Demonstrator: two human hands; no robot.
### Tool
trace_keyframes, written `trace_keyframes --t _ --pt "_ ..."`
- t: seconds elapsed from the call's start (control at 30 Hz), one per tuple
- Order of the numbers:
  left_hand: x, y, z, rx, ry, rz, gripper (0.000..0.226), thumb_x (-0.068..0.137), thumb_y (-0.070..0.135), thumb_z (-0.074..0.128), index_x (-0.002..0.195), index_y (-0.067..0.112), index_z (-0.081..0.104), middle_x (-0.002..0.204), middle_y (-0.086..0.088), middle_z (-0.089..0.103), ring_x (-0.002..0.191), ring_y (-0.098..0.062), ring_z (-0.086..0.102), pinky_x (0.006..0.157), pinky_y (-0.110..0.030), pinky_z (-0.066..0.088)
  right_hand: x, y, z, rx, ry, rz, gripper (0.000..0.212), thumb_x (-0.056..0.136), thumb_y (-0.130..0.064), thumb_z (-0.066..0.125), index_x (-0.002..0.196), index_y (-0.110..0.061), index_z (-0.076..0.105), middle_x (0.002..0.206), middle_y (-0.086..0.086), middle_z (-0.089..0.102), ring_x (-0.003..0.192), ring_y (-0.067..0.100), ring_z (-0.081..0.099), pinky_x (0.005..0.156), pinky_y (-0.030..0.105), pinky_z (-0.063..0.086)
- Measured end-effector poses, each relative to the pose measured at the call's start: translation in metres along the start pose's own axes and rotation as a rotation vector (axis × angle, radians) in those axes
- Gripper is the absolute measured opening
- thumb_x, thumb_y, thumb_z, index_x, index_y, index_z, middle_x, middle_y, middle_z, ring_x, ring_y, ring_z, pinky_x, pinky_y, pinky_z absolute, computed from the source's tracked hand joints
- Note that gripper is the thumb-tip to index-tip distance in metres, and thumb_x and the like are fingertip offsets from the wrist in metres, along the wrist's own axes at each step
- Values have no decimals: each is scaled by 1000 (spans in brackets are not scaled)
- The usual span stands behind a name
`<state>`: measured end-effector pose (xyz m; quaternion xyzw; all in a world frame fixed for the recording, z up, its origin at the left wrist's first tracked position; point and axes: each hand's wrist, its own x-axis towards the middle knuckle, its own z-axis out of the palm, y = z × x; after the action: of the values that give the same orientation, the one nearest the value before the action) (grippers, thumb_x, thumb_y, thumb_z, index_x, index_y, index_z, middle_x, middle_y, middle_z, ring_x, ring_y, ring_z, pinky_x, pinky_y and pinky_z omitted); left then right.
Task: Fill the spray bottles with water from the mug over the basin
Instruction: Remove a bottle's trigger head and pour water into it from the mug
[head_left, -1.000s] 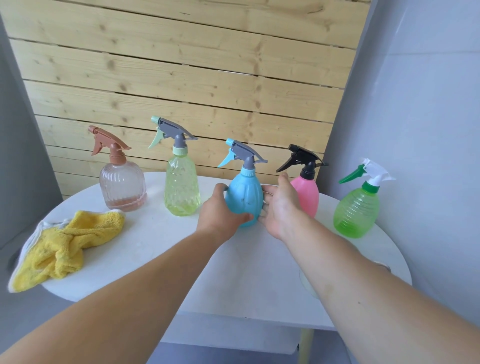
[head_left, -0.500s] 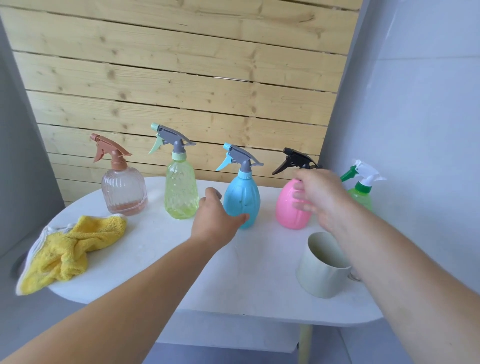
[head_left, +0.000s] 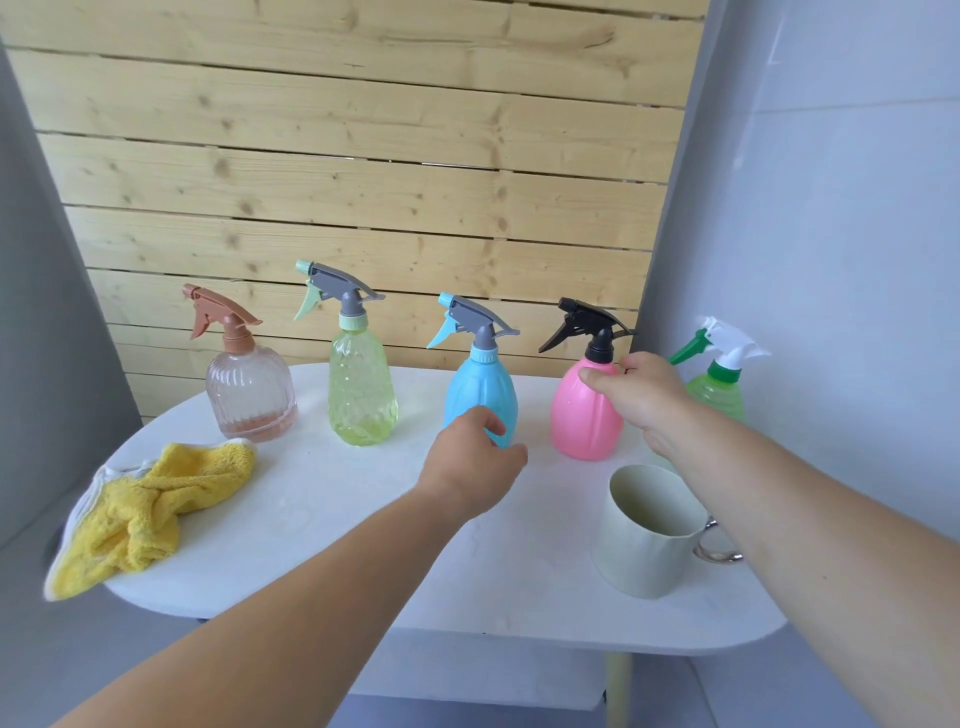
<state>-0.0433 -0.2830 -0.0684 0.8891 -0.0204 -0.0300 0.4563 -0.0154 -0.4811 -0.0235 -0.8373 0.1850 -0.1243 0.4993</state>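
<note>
Five spray bottles stand in a row at the back of the white table (head_left: 322, 525): a clear pinkish one (head_left: 252, 395), a yellow-green one (head_left: 362, 400), a blue one (head_left: 480, 379), a pink one (head_left: 579, 423) with a black trigger, and a green one (head_left: 719, 397) partly hidden behind my right arm. My right hand (head_left: 641, 397) grips the pink bottle at its shoulder, just below the neck. Loosely curled, my left hand (head_left: 470, 460) hovers in front of the blue bottle's base and holds nothing. A pale green mug (head_left: 644, 556) stands near the table's front right. No basin is in view.
A crumpled yellow cloth (head_left: 150, 514) lies over the table's left edge. A wooden slat wall (head_left: 363, 182) backs the table and a grey wall (head_left: 831, 234) closes the right side. The table's front edge is close below my arms.
My right hand moved off the blue bottle to the pink one and closed on its shoulder. My left hand let go of the blue bottle and drew back a little.
</note>
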Motion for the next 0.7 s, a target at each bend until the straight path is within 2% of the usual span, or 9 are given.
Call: trace_keyframes --t 0.03,0.1,0.17,0.2,0.33,0.47,0.57,0.7 --pt "1 -1 -1 22 58 -9 33 88 35 70 111 22 51 109 0 59 96 -25 64 81 -38 57 1 1 2 28 10 -6 57 83 -38 75 129 -10 57 126 4 59 112 27 57 91 35 44" --pt "5 -3 -3 28 173 -34 50 85 34 76 118 16 43 116 -4 48 109 -29 56 90 -43 54 4 3 4 76 8 -25 42 84 -37 75 117 -13 64 117 4 64 109 28 60 85 33 45" --pt "13 -5 -4 5 184 -80 71 80 34 83 131 14 37 125 -7 42 122 -30 48 98 -46 50 5 5 6 81 1 -43 26 84 -34 74 103 -17 67 102 4 66 101 27 61 77 32 43" --pt "17 -7 -3 -13 155 -96 77 78 34 85 135 15 36 128 -7 44 123 -30 47 98 -45 50 6 5 7 79 -1 -50 26 85 -32 74 105 -17 67 101 3 66 99 26 61 76 31 43" --pt "27 -15 3 -76 131 -70 65 81 28 82 130 20 40 124 -1 56 102 -24 54 79 -35 49 12 9 9 78 6 -75 39 84 -28 75 121 -19 65 113 1 66 104 24 61 83 32 46" --pt "31 -16 3 -76 170 -69 74 81 30 82 140 20 37 120 0 52 103 -26 55 82 -38 52 16 12 8 84 -3 -90 40 85 -26 75 123 -21 65 115 1 65 105 24 60 84 32 46" --pt "33 -13 5 -54 187 -93 79 78 33 85 139 19 36 125 -4 52 112 -31 59 87 -44 55 15 13 10 96 -3 -105 38 86 -25 74 123 -21 65 113 2 66 103 23 60 81 31 44" --pt "35 -9 8 -59 203 -107 78 79 31 85 137 18 36 127 -7 50 113 -33 58 88 -45 55 16 13 11 93 7 -110 43 85 -27 74 126 -20 63 116 2 65 104 23 59 80 30 42"
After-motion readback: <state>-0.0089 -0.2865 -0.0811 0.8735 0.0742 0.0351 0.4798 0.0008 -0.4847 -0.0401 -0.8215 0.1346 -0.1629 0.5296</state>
